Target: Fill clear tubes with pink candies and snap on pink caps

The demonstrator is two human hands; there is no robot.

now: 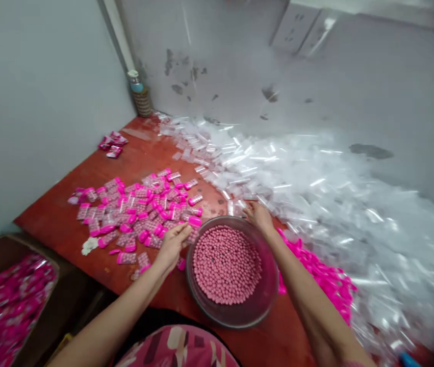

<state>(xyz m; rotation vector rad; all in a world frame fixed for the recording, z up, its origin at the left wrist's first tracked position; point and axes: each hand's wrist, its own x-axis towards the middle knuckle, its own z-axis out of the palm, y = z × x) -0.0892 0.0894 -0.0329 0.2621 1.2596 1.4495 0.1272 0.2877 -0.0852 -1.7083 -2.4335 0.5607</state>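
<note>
A round metal bowl of small pink balls stands on the red table. At its upper left rim, my left hand is closed on a small bottle with a pink cap. Beyond the bowl's upper right rim, my right hand is at the edge of the clear bottle pile, its fingers closed beside a clear bottle; whether they grip it is too blurred to tell. Filled bottles with pink caps lie heaped left of the bowl.
Loose pink caps lie right of the bowl. A box of pink packets stands at the lower left. Several pink packets lie at the table's back left, near a bottle in a woven holder. Walls border the table.
</note>
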